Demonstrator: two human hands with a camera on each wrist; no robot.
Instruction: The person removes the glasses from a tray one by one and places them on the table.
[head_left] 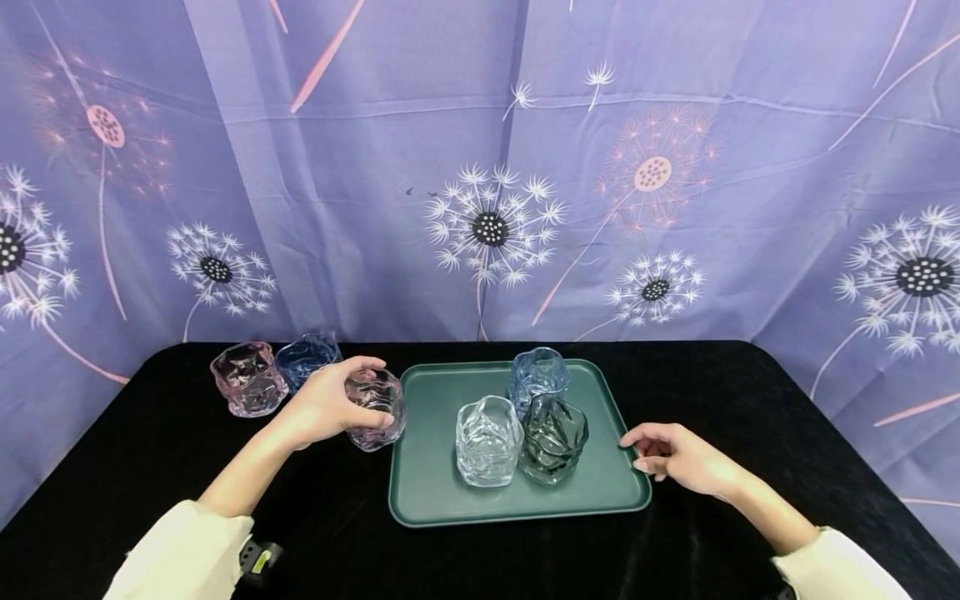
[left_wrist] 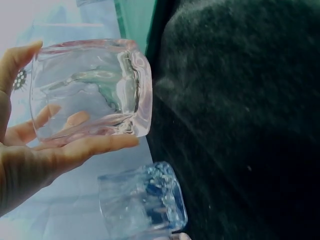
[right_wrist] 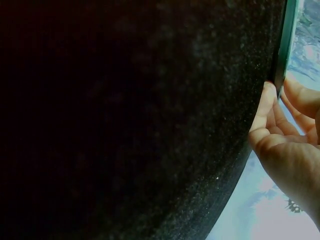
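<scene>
In the head view my left hand (head_left: pixel 330 404) grips a pink-tinted clear glass (head_left: pixel 380 417) with a wavy surface, thumb on the near side and fingers on the far side. The same pink glass (left_wrist: pixel 95 90) fills much of the left wrist view. It is just left of a green tray (head_left: pixel 427 492); whether it touches the table cannot be told. On the tray stand a clear glass (head_left: pixel 489 442), a dark grey glass (head_left: pixel 553 442) and a blue glass (head_left: pixel 540 375). My right hand (head_left: pixel 682 457) pinches the tray's right rim between thumb and fingers.
Left of my left hand, another pink glass (head_left: pixel 250 379) and a dark blue glass (head_left: pixel 306 358) stand close together on the black cloth-covered table (head_left: pixel 337 533). A purple curtain (head_left: pixel 390 208) with dandelion prints hangs behind the table.
</scene>
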